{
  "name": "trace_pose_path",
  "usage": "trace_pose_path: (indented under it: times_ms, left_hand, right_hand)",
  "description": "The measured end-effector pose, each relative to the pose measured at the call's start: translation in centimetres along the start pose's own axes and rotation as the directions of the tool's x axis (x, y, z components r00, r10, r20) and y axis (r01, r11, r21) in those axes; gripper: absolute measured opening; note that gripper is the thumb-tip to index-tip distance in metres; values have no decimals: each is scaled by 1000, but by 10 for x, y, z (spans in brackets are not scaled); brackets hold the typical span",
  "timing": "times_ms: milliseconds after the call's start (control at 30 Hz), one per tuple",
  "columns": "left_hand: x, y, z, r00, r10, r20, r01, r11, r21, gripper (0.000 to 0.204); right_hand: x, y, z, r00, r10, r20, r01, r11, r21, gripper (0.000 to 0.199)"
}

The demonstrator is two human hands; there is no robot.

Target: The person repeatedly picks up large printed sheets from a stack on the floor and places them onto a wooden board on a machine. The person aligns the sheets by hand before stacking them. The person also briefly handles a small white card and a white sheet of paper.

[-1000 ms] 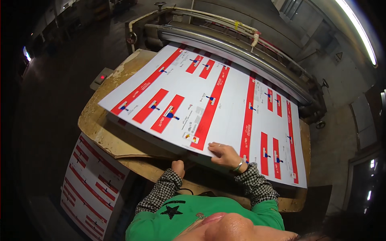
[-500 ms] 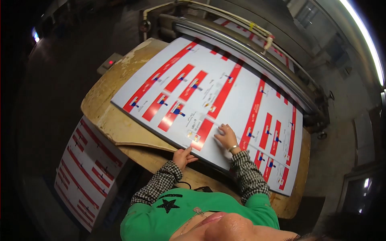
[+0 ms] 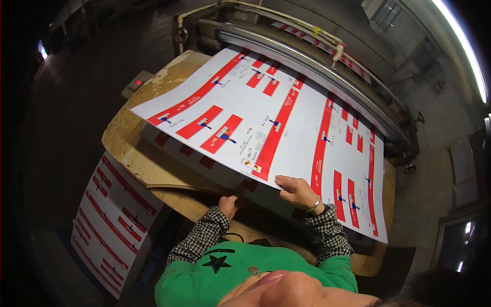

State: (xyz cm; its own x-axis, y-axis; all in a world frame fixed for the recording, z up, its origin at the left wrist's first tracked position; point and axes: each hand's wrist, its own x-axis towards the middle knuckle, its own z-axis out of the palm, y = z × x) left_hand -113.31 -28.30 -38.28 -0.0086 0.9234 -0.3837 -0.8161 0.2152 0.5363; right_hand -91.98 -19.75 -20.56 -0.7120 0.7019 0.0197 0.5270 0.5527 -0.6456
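The person's right hand point(image 3: 296, 192) grips the near edge of a large printed sheet point(image 3: 286, 128), white with red bars, fingers curled over the top and clamped on the paper. The sheet spans the middle of the frame, its left part raised off the stack point(image 3: 204, 162) beneath it, its far edge near the metal roller point(image 3: 307, 66) of the machine at the upper centre. The left hand point(image 3: 227, 204) sits lower, at the near edge of the stack just under the raised sheet; whether it pinches anything cannot be told. The stack rests on a worn wooden bench point(image 3: 148, 148). Another pile of printed sheets point(image 3: 110, 220) lies at the lower left.

Held by one edge only, the wide sheet could sag and crease, or its free left corner could catch the stack below and fold over.
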Motion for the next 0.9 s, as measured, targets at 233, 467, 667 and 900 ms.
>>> trace_pose_path:
  times_ms: [233,467,667,900]
  left_hand:
    - [-10,11,36,996,31,-82,-28,999,35,19]
    - [-13,14,35,999,-12,-47,16,994,107,25]
    - [-19,24,51,997,-43,-65,49,995,89,22]
    - [-8,12,15,993,-56,108,48,996,74,8]
  right_hand:
    - [-9,32,37,999,10,39,-8,999,-50,39]
    - [44,86,29,970,219,-108,-236,954,-187,44]
    - [32,58,52,992,126,31,-107,926,-363,89]
    - [3,44,40,983,-1,186,72,923,-379,69]
